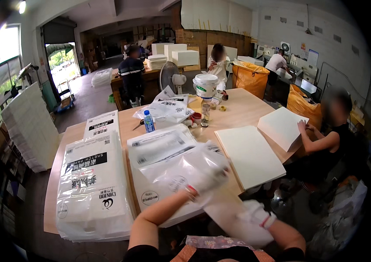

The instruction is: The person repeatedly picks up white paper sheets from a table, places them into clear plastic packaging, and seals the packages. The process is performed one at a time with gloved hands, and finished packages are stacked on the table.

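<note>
My left hand [212, 177], in a white glove, is over the right end of a clear printed plastic bag [172, 163]. Motion smears its fingers, so its grip does not show. Below it, white paper [227, 216] slants past the table's near edge. My right hand [255, 215], also white-gloved and blurred, is closed at the right side of this paper. Under the bag lies a pile of similar printed bags [150, 142]. A thick stack of white paper [249, 155] rests just right of my left hand.
Packed paper bundles [91, 183] cover the table's left side. A water bottle [148, 122], a glass jar [205, 115], a white bucket [205, 85] and a fan [168, 77] stand farther back. At right, a seated person [329, 139] handles a paper stack [283, 126]. Other people work behind.
</note>
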Demonstrator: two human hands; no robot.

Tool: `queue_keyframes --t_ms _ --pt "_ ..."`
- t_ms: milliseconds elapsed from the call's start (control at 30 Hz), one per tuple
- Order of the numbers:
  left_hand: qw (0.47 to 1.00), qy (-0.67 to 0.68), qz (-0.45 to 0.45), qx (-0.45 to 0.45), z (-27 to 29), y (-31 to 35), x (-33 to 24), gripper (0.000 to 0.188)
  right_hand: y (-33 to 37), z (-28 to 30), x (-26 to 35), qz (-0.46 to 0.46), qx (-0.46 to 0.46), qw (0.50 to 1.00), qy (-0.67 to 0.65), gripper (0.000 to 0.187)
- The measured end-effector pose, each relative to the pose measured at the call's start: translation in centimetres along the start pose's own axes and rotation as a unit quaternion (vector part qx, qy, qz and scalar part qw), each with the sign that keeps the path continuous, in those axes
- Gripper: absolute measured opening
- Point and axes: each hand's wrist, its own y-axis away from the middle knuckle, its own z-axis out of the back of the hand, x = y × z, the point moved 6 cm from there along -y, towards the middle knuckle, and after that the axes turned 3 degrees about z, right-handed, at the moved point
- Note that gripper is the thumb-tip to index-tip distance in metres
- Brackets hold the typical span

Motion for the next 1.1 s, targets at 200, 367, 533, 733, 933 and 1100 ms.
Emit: queue_keyframes --t_ms 200,367,533,733,933,1100 --pt "0.978 0.073 0.194 -0.019 -4.1 1.3 2.4 0.038 -8.0 -0.2 -7.6 -0.091 -0.226 0.95 -0.198 0.051" --pt "0.978 -0.17 0.059 -0.103 -11.3 5.0 7.8 0.041 -16.8 -4.0 -12.1 -0.084 -0.429 0.893 -0.105 0.043" --pt "0.834 -0.508 0.183 -0.112 -9.9 9.6 17.4 0.034 -23.2 -2.4 -13.6 -0.198 -0.135 0.964 -0.119 0.031" --pt "0.818 0.2 0.413 -0.348 -4.1 20.7 21.4 0.016 -20.2 -7.5 -15.0 -0.089 -0.114 0.984 -0.104 0.06" --pt "0.834 0.167 0.418 -0.319 -9.1 27.4 3.0 0.016 -3.3 -9.6 -10.9 -0.064 0.009 0.986 -0.152 0.057" --pt "0.856 0.204 0.347 -0.324 -18.2 35.2 5.0 0.025 4.8 -7.7 -8.5 -0.003 -0.115 0.968 -0.225 0.054"
